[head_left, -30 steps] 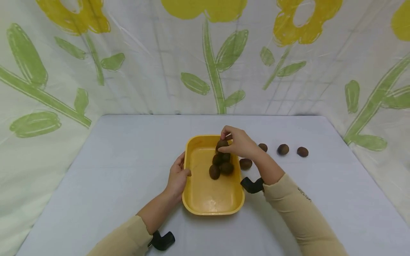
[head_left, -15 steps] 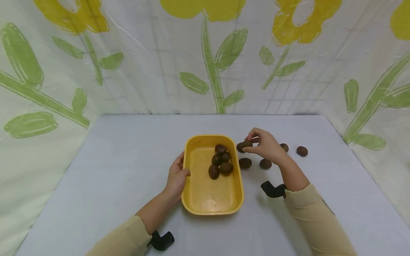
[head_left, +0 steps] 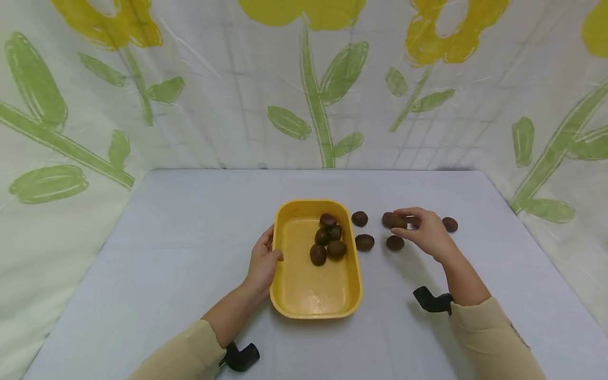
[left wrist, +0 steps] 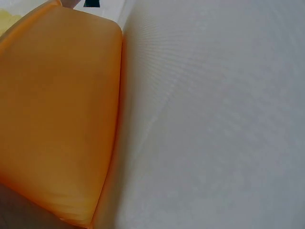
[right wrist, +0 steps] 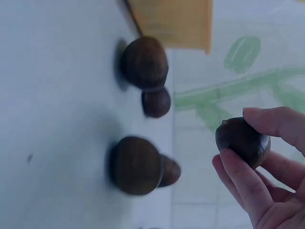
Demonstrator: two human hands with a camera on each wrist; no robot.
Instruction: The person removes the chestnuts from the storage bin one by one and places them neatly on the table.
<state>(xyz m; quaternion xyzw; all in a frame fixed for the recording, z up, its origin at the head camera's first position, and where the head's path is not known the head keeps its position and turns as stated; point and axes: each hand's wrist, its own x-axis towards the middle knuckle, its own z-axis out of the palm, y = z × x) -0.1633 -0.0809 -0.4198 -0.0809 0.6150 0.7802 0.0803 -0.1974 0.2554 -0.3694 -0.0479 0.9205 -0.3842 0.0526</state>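
Observation:
A yellow rectangular tray (head_left: 313, 293) sits mid-table in the head view, with several brown chestnuts (head_left: 317, 254) in its right half. My left hand (head_left: 263, 265) grips the tray's left side, thumb over the rim; the left wrist view shows mostly the tray's outer wall (left wrist: 62, 100). Right of the tray, my right hand (head_left: 427, 232) pinches one chestnut (right wrist: 242, 141) between thumb and fingers. In the right wrist view that chestnut is held off the table. My right hand partly covers one chestnut behind it in the head view.
Several loose chestnuts lie on the white table (head_left: 190, 253) right of the tray, among them one beside its rim (head_left: 364, 242), one nearer the front (head_left: 395, 243) and one farthest right (head_left: 449, 224). A flowered curtain (head_left: 214, 105) hangs behind the table.
From above the tray, my right hand has moved right with a chestnut, past the nearest loose ones. The left hand and tray have stayed put.

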